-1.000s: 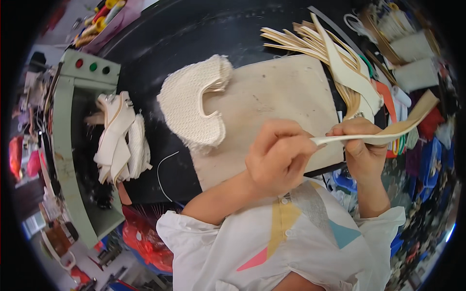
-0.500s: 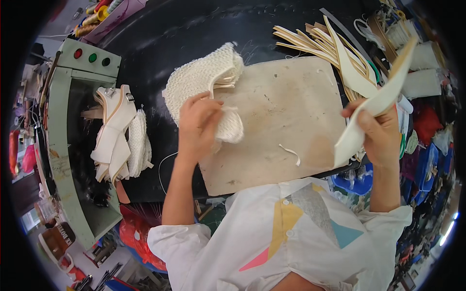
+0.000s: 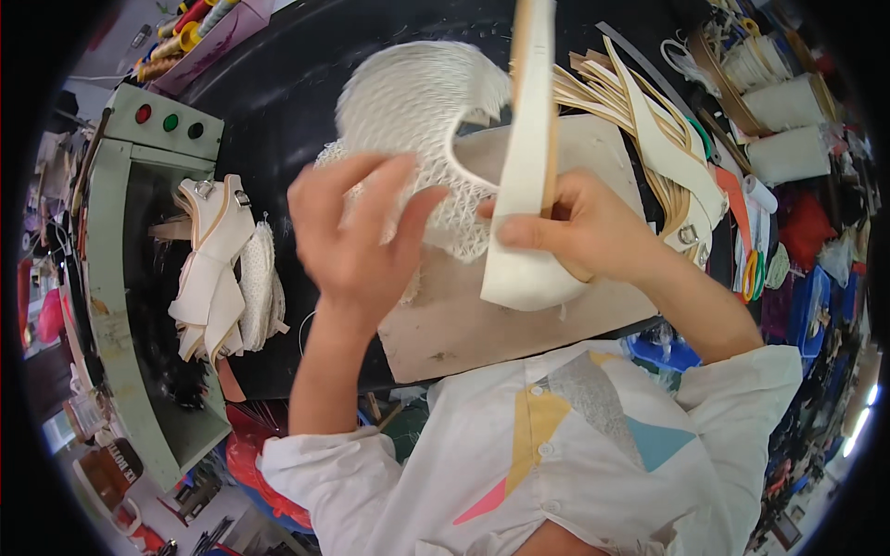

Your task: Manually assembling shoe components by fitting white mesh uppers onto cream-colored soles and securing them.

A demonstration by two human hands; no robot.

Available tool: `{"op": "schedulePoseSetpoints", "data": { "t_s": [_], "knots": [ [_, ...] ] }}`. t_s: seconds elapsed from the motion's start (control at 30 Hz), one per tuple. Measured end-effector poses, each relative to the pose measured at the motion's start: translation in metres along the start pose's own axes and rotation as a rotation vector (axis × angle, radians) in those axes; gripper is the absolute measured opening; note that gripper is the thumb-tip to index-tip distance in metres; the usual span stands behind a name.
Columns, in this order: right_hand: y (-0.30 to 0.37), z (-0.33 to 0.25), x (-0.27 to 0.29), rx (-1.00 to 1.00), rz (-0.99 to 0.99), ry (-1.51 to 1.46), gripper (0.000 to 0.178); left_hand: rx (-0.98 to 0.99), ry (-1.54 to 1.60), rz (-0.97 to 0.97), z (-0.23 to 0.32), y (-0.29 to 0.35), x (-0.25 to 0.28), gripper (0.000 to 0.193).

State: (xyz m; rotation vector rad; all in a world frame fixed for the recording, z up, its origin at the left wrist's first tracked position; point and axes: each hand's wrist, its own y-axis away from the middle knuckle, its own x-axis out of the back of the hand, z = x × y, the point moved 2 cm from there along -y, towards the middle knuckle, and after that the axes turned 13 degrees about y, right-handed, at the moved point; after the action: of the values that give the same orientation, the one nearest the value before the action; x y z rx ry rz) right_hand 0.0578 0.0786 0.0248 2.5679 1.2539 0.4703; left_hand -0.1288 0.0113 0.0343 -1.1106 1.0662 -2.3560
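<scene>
In front of me my right hand grips a long cream strap piece with a tan underside, thumb on its face, the strap standing nearly upright. A cream woven mesh piece with a curved, bound edge is raised just left of the strap; its rim meets or passes behind the strap, and I cannot tell whether the right fingers also pinch it. Over the mesh's near left side, my left hand has its fingers apart, slightly blurred, with nothing seen in them. Part of another mesh piece shows behind it.
A worn beige board lies on the black table. More cream straps are piled at the far right, near white thread spools. Buckled cream pieces lie left, beside a green metal box with coloured buttons.
My right hand has brought the strap leftward over the board, beside the mesh. The mesh piece has been lifted and turned. My left hand has come off it, fingers spreading.
</scene>
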Motion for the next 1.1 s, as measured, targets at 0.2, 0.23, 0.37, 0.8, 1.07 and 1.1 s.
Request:
{"op": "schedulePoseSetpoints", "data": {
  "t_s": [0.2,0.23,0.37,0.8,1.07,1.1],
  "knots": [
    [-0.001,0.012,-0.01,0.003,0.027,-0.141,0.03,1.019,0.768,0.272,-0.008,0.059,-0.005,0.068],
    [0.001,0.011,-0.011,0.008,0.035,-0.116,0.03,0.982,0.81,0.235,0.001,0.055,-0.008,0.071],
    [0.008,0.017,-0.019,0.007,0.046,-0.088,0.031,0.984,0.975,0.102,0.02,0.053,-0.015,0.061],
    [0.057,0.025,0.018,0.038,0.263,-0.2,0.03,1.076,1.167,0.084,0.048,0.05,-0.029,0.033],
    [0.061,0.012,0.01,-0.006,0.325,-0.044,0.023,0.888,1.028,-0.04,0.065,0.048,-0.032,0.036],
    [0.06,0.013,0.01,-0.001,0.327,-0.032,0.023,0.877,1.018,-0.051,0.065,0.048,-0.031,0.036]
  ]
}}
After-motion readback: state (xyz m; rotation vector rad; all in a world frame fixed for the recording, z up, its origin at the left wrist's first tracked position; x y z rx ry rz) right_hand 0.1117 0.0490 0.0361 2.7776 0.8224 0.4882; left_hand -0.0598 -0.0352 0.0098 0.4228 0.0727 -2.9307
